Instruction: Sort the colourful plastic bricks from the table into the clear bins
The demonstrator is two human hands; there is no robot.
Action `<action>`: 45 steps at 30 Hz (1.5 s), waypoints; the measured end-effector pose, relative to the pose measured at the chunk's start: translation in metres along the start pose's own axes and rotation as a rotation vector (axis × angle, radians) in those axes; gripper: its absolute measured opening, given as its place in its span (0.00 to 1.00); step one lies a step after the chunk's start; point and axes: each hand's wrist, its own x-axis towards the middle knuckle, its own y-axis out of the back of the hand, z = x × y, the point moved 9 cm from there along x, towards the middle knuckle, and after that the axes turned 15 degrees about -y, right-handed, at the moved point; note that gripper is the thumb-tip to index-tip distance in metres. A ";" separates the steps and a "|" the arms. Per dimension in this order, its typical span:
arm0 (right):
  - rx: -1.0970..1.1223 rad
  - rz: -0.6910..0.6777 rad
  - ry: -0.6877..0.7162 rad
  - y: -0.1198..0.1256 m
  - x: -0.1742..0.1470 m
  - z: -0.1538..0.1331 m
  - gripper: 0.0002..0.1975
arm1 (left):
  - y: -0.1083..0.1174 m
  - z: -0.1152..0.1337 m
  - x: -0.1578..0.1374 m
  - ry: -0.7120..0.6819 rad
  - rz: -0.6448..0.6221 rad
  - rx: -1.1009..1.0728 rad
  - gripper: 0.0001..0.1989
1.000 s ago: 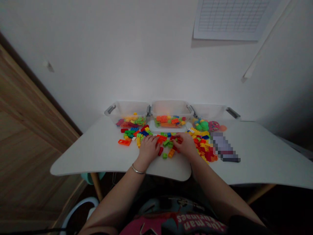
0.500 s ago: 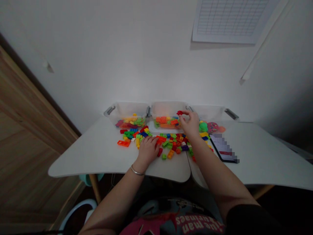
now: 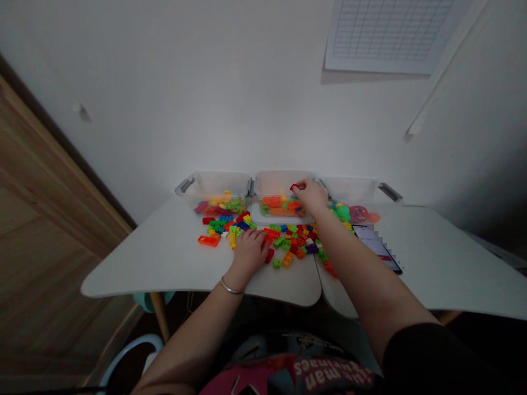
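A red toy building brick [image 3: 293, 187] is pinched in the fingertips of my right hand [image 3: 312, 196], held over the middle clear bin [image 3: 284, 181]. Orange, green and yellow bricks show through that bin's front wall. My left hand [image 3: 250, 251] lies palm down at the front of a loose pile of mixed bricks, fingers stretched over them; its fingertips are by an orange-red brick [image 3: 270, 234]. Just right of that hand are a dark red brick [image 3: 269, 255], a green brick [image 3: 276, 263] and an orange brick [image 3: 287, 259]. My right forearm hides part of the pile.
Two more clear bins stand alongside, a left bin [image 3: 222, 182] with bricks and a right bin [image 3: 352, 186] with colourful toys. A phone-like device [image 3: 375, 246] lies on the white table [image 3: 164, 258]. The wall is directly behind the bins.
My right hand has shifted left and slightly up, carrying the red toy building brick further over the middle bin. My left hand has stayed in place.
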 end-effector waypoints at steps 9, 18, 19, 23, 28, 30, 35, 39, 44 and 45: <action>0.002 -0.042 -0.024 -0.009 0.011 0.003 0.17 | 0.001 0.001 0.000 -0.001 -0.001 0.009 0.18; 0.359 0.056 0.285 0.005 -0.004 0.009 0.17 | 0.001 0.001 0.000 -0.012 0.013 -0.002 0.18; 0.386 0.076 0.330 0.010 -0.011 0.010 0.17 | 0.001 0.001 0.000 -0.012 0.013 -0.003 0.18; 0.462 0.233 0.346 0.025 -0.050 0.031 0.18 | 0.000 0.000 -0.001 -0.009 0.013 -0.002 0.18; 0.339 0.098 0.492 -0.005 -0.109 0.041 0.12 | 0.001 0.001 -0.001 -0.006 0.012 0.003 0.19; 0.278 0.010 0.505 -0.023 -0.122 0.047 0.11 | 0.002 0.001 -0.001 -0.003 0.015 0.008 0.19; 0.130 -0.082 0.462 -0.048 -0.134 0.059 0.17 | 0.002 0.002 -0.001 -0.015 0.013 0.014 0.19; 0.071 -0.106 0.429 -0.056 -0.133 0.065 0.14 | 0.002 0.002 -0.001 -0.013 0.014 0.019 0.19; 0.061 -0.111 0.412 -0.061 -0.132 0.066 0.11 | 0.001 0.002 -0.001 -0.025 0.016 0.019 0.19; 0.061 -0.108 0.406 -0.061 -0.132 0.065 0.11 | 0.001 0.002 0.000 -0.026 0.015 0.017 0.19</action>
